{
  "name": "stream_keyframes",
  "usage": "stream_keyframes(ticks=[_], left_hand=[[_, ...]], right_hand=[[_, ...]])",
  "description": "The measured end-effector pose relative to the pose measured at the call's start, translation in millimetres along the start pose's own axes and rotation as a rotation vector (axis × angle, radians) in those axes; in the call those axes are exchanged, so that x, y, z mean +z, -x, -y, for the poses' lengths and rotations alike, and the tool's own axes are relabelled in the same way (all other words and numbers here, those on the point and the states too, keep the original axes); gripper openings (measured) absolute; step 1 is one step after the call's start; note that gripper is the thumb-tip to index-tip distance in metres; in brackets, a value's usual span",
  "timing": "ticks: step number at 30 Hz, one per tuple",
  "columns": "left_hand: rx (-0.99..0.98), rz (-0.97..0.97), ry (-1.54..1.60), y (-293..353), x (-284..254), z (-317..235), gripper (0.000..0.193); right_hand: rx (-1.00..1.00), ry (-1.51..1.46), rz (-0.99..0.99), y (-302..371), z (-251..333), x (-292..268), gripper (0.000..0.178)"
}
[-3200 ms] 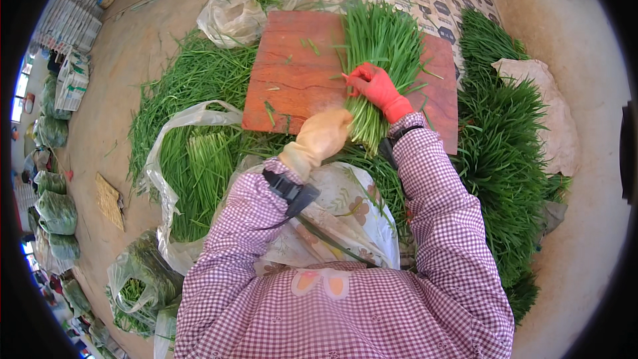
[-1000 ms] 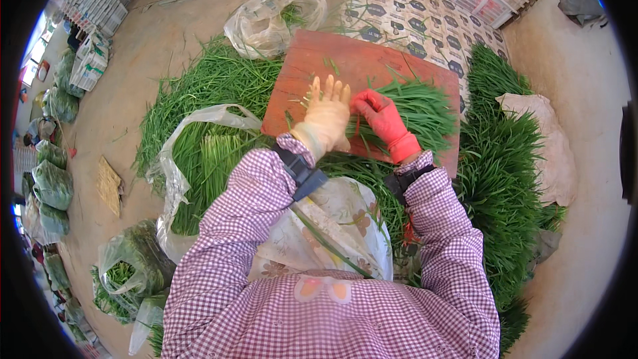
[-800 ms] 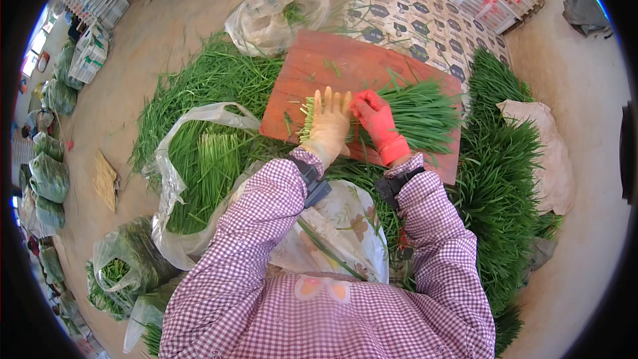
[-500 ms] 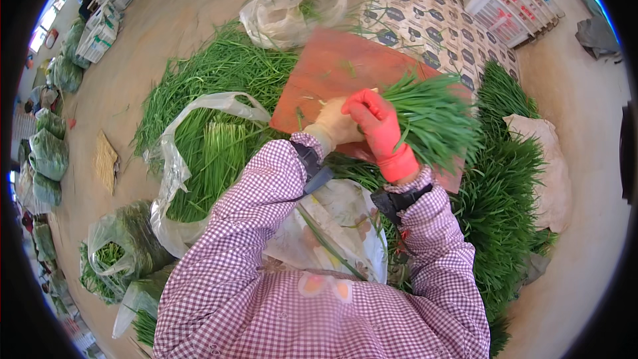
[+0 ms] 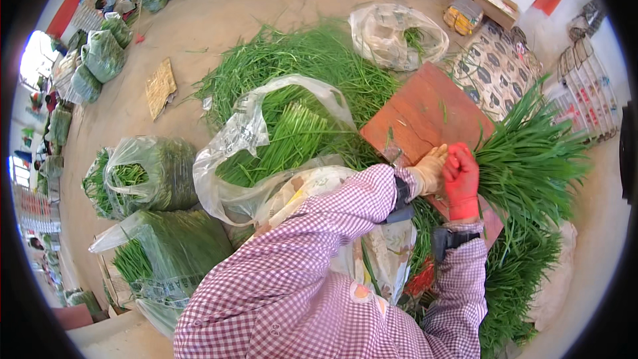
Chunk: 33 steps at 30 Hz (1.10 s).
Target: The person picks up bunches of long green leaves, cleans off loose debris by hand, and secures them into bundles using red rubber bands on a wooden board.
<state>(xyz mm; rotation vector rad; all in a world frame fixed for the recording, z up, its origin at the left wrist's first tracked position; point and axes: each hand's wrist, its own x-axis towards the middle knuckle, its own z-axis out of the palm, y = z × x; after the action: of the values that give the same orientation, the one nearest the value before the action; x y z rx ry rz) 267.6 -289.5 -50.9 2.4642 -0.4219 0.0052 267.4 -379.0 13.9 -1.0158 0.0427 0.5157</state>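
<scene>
A thick bunch of garlic chives fans out to the right of my hands, above the reddish-brown board. My left hand, in a cream glove, is closed at the bunch's stem end. Beside it my right hand, in a red glove, has its fingers curled in against the stems. The gloves hide the stem ends. Left of the board, an open clear plastic bag holds a neat bundle of chives. A large loose heap of chives spreads behind it.
More chives are piled at my right. Filled plastic bags stand at the left, and a crumpled clear bag lies beyond the heap. A patterned mat, white crates and flattened cardboard lie farther off.
The view has swung left, so the scene sits farther right. My right hand has moved from over my left wrist to beside my left hand, and the bunch now extends farther right.
</scene>
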Motion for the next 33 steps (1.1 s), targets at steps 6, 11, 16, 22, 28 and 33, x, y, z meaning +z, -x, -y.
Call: stream_keyframes(ticks=[6,11,16,22,28,33], left_hand=[[0.129,0.046,-0.04,-1,-108,3,0.091],[0.122,0.177,-0.409,-9,-106,33,0.087],[0.117,0.049,-0.467,12,-37,83,0.05],[0.054,0.139,-0.46,18,-64,56,0.049],[0.039,0.166,-0.522,18,-56,52,0.076],[0.025,0.368,-0.547,10,-83,51,0.117]], right_hand=[[-0.279,-0.045,0.117,6,49,46,0.004],[-0.257,0.083,-0.02,-4,18,31,0.006],[-0.299,0.594,0.157,4,-56,37,0.01],[-0.135,0.496,0.193,47,-116,-7,0.016],[0.038,0.675,-0.15,31,-204,-62,0.009],[0.298,0.546,-0.05,24,-174,-42,0.016]])
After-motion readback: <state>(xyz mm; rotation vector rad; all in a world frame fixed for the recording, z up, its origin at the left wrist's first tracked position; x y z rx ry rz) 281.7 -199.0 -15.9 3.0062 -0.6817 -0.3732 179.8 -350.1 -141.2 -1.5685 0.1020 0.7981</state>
